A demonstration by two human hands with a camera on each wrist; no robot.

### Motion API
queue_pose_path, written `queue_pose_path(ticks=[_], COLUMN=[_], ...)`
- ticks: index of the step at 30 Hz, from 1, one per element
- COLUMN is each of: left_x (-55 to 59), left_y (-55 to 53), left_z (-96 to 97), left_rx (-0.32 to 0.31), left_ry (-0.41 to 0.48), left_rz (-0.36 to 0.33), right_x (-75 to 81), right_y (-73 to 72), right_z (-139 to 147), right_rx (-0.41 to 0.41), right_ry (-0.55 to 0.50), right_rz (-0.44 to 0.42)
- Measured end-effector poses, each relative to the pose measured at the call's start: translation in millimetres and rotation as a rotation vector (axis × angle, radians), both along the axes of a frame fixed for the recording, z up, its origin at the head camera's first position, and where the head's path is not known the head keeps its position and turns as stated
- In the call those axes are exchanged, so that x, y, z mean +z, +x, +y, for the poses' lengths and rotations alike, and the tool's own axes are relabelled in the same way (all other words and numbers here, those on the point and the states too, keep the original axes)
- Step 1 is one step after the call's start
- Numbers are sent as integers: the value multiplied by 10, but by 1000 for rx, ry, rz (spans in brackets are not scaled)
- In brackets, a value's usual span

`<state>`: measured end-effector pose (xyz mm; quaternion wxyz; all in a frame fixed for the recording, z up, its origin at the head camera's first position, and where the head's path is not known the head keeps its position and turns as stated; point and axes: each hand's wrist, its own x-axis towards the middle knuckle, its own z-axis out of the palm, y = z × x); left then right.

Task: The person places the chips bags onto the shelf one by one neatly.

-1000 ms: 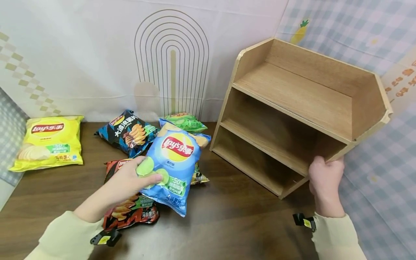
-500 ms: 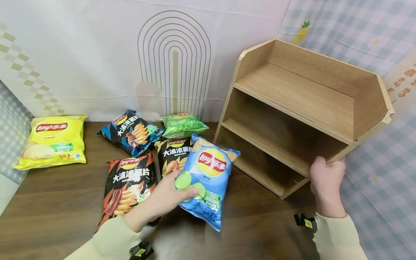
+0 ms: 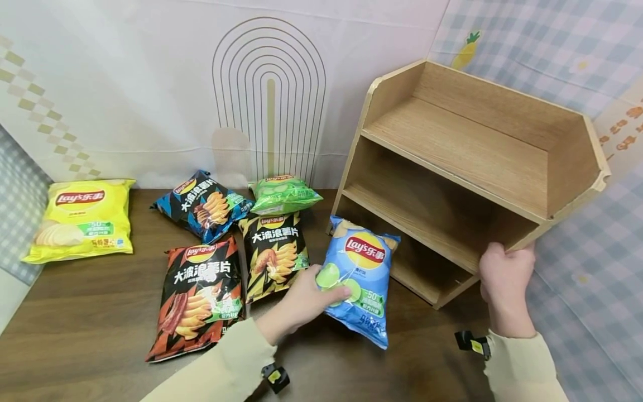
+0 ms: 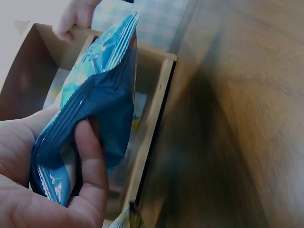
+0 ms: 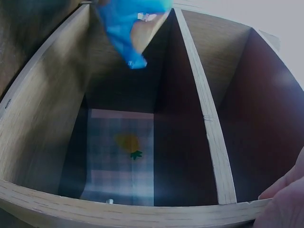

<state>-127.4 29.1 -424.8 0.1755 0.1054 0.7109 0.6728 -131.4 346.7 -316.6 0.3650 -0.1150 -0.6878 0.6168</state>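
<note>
My left hand [image 3: 298,301] pinches a blue bag of Lay's potato chips [image 3: 369,279] by its left side, thumb on the printed front. In the left wrist view the fingers [image 4: 90,156] curl behind the bag. The bag is held in front of the lower compartment of a wooden shelf unit [image 3: 482,142], overlapping its left part. My right hand [image 3: 507,276] grips the front edge of the unit's right side panel. From the right wrist view, a corner of the blue bag [image 5: 126,28] shows at the mouth of the lower compartment.
Left of the unit lie more chip bags: a yellow one [image 3: 82,220], a dark blue one [image 3: 203,206], a green one [image 3: 283,194], a black-and-gold one [image 3: 273,254] and a black-and-red one [image 3: 201,296]. A patterned cloth wall [image 3: 150,89] stands behind the wooden table [image 3: 75,329].
My left hand has carried the blue chip bag rightward, from over the other bags to the front of the shelf's lower compartment. The right hand has stayed on the side panel.
</note>
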Motion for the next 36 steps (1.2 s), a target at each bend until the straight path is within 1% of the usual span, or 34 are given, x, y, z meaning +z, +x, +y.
queue_pose_path(ticks=[3, 5, 9, 10, 13, 16, 18, 22, 25, 26, 28, 30, 32, 34, 36], left_x=[-40, -80, -153, -174, -239, -295, -313, -322, -325, -326, -323, -308, -287, -264, -261], left_y=[-39, -75, -162, -192, -302, -413, -468, -535, -549, -550, -551, -551, -550, -549, -548], left_z=[169, 269, 412, 447, 561, 664, 707, 743, 729, 714, 668, 603, 538, 483, 460], left_rx=[21, 23, 30, 24, -14, -81, -122, -197, -222, -216, -194, -167, -155, -161, -171], left_ry=[18, 39, 41, 53, 122, 205, 219, 242, 266, 266, 240, 162, 73, -13, -76], left_rz=[-18, -29, -32, -39, -76, -135, -164, -205, -219, -216, -183, -105, -36, 23, 60], right_x=[9, -3, -38, -45, -52, -53, -50, -49, -52, -51, -49, -48, -49, -51, -54], right_y=[14, 11, -30, -33, -29, -4, 5, 13, 23, 24, 27, 27, 26, 22, 19], right_z=[-3, -1, -2, -1, 21, 42, 54, 60, 63, 63, 61, 57, 51, 44, 37], right_rx=[-16, -24, -19, -19, -39, -56, -51, -42, -43, -43, -39, -30, -24, -18, -17], right_ry=[-14, -19, 4, 11, 43, 60, 66, 52, 45, 45, 55, 56, 61, 61, 59], right_rz=[-13, -12, -11, -14, -46, -80, -85, -63, -52, -51, -53, -48, -41, -35, -28])
